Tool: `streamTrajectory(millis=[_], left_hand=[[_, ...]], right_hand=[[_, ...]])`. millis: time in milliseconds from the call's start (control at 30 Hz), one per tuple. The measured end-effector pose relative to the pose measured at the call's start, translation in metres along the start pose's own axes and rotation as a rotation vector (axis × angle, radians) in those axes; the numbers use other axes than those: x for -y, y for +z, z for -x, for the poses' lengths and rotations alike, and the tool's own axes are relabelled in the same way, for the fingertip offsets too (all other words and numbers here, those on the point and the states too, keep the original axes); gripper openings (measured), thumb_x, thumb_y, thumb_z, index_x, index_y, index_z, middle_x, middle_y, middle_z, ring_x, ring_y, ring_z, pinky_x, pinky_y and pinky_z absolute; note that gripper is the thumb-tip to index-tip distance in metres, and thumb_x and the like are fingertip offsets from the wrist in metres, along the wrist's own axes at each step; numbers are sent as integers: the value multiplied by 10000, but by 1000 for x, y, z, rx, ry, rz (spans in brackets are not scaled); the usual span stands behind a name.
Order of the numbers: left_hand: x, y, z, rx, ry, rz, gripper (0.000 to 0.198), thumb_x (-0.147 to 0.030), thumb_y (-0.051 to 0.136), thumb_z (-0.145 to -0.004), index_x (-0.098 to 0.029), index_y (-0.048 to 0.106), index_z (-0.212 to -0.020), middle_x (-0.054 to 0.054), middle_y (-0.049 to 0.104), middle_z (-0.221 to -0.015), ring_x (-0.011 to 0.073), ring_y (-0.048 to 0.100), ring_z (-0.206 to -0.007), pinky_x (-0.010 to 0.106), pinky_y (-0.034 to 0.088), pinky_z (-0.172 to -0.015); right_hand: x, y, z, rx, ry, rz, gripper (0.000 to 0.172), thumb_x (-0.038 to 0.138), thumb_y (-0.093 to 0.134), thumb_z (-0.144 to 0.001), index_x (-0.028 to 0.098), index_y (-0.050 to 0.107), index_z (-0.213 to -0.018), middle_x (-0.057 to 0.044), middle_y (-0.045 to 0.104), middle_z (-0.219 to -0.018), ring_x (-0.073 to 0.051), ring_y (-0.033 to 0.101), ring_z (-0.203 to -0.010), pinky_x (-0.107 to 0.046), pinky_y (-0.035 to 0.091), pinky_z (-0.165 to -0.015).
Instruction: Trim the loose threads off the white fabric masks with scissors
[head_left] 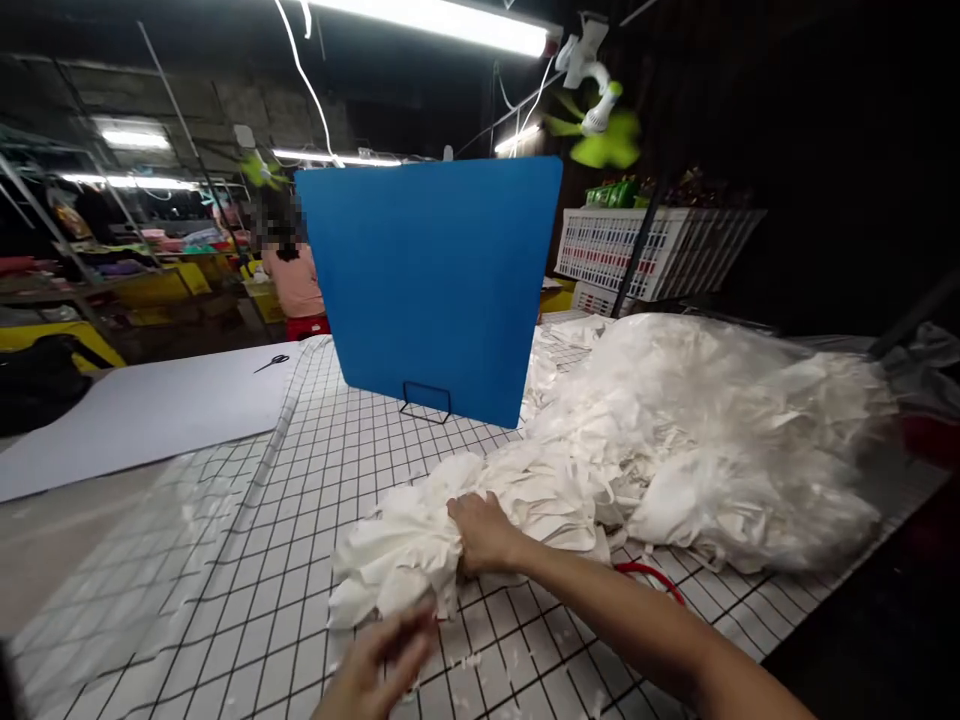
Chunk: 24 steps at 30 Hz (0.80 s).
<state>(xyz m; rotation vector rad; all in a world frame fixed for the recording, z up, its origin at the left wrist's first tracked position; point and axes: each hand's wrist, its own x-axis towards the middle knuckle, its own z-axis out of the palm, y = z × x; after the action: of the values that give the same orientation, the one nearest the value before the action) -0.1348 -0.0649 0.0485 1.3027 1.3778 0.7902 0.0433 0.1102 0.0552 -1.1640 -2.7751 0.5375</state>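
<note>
A long heap of white fabric pieces (pixel 405 550), thin and gathered like ruffles, lies across the middle of the table. My right hand (pixel 484 535) reaches in from the right and is closed on the fabric, with its fingertips partly hidden in the folds. Lower down, close to the heap's near left end, my left hand (pixel 382 660) is slightly blurred. Its thumb stands apart from the fingers, and nothing shows between them. To the right, a large clear plastic bag (pixel 720 400) bulges with more white fabric.
A blue board (pixel 435 290) stands upright behind the heap in a black wire stand (pixel 426 402). Scissors (pixel 272 363) lie on white sheeting at left. A red loop (pixel 651 577) shows near my right forearm. Behind are a white crate (pixel 660 250), a spinning fan (pixel 604 135) and a person (pixel 296 280).
</note>
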Motion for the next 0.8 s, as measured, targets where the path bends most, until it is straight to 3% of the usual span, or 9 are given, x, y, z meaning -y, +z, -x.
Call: streamTrajectory(millis=[100,167,267,367,467,533,600,700,800], left_hand=[[16,-11,-20,-492,59,-309,435,-463,606,-823,-291,614,-1223,94,529,-1319,349,455,-1244,554,406,-1016],[31,-11,-33,-641,74,-510,540,-441,669,-742,-272,607,-1250,114,508,-1332,388,438,-1256,588,404,-998],[48,-2,-50,-554,94,-534,508,-317,629,-759,-223,600,-1257,124,565,-1253,349,491,-1214,554,403,-1013],[47,4,-61,-493,128,-470,431,-210,552,-789,-183,620,-1214,126,607,-1208,315,517,-1198,520,394,-1037],[30,-6,-58,-392,154,-418,388,-242,584,-792,-193,648,-1171,108,647,-1198,280,574,-1151,438,460,-997],[18,-23,-50,-357,93,-364,343,-316,584,-818,-210,672,-1132,95,694,-1122,266,642,-1034,394,538,-869],[12,-45,-42,-443,13,-373,321,-365,536,-856,-211,680,-1097,93,718,-1049,261,673,-919,379,564,-746],[17,-73,-39,-619,10,-479,292,-285,469,-875,-192,664,-1071,96,700,-1077,245,662,-904,401,547,-796],[30,-85,-50,-591,62,-517,330,-160,446,-840,-181,656,-1093,102,652,-1175,231,633,-1011,408,509,-910]], right_hand=[[3,-10,8,82,-14,-78,862,419,803,-559,219,489,-1337,-122,538,-1366,-326,528,-1185,-451,402,-966],[-13,-31,21,64,110,-164,618,446,696,-728,310,517,-1303,-29,587,-1310,-229,607,-1066,-331,473,-849],[-48,-61,48,-34,314,-100,339,331,413,-925,225,549,-1217,-92,617,-1220,-211,618,-994,-307,469,-772],[-81,-65,87,-23,542,38,187,181,463,-830,181,623,-927,-123,676,-908,-266,632,-823,-362,437,-706],[-104,-40,134,68,682,115,93,121,559,-708,182,609,-756,-126,665,-788,-302,646,-779,-361,426,-663],[-114,-14,162,123,724,132,137,93,585,-653,193,611,-743,-122,671,-802,-310,661,-798,-349,439,-658],[-123,11,182,126,723,161,220,85,562,-660,206,623,-833,-147,668,-972,-320,653,-928,-353,460,-697],[-139,37,201,46,672,246,270,135,545,-679,249,625,-910,-144,662,-1033,-346,626,-1010,-417,478,-744],[-154,44,215,41,671,240,151,233,584,-674,292,629,-805,-123,701,-932,-388,642,-958,-501,484,-736]])
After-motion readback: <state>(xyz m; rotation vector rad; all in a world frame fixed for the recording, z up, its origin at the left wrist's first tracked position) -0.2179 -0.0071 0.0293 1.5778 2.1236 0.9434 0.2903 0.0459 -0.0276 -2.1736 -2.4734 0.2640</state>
